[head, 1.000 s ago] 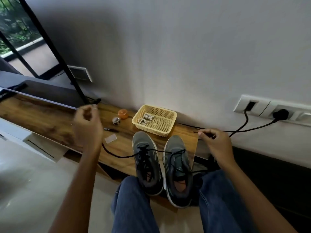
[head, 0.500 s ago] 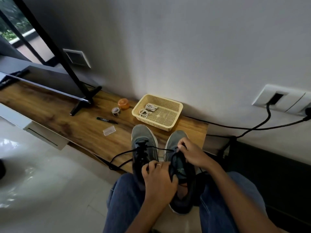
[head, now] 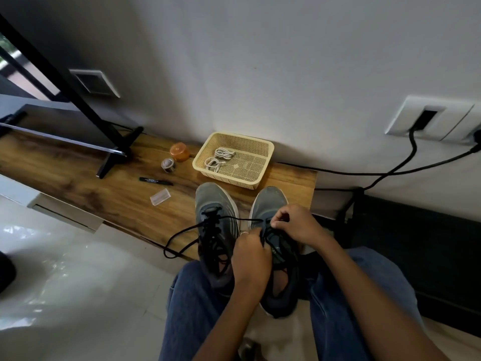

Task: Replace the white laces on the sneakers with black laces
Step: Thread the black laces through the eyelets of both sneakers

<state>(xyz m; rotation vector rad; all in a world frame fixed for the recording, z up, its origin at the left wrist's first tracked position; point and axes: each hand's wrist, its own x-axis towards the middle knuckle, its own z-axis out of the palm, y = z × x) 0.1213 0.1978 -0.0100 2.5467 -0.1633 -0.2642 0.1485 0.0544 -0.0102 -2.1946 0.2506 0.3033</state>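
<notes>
Two grey sneakers stand side by side at the edge of a low wooden shelf (head: pixel 78 183). The left sneaker (head: pixel 214 204) is threaded with black lace. Over the tongue of the right sneaker (head: pixel 269 201) both hands meet. My left hand (head: pixel 250 256) pinches the black lace (head: pixel 187 230) near the eyelets; its free end loops left across the other shoe and onto the floor. My right hand (head: pixel 294 225) has curled fingers pinching the lace on the shoe's far side. White laces (head: pixel 218 157) lie coiled in a yellow basket (head: pixel 263 149).
On the shelf lie a black marker (head: pixel 156 181), a small clear plastic piece (head: pixel 160 196), a tape roll (head: pixel 168 164) and an orange lid (head: pixel 179 151). A black stand leg (head: pixel 114 152) rests at left. Cables (head: pixel 377 175) run from wall sockets at right.
Both hands were spread wide, pulling the lace ends taut a second ago; they have come together over the right sneaker. The lace's left end now lies slack in a loop.
</notes>
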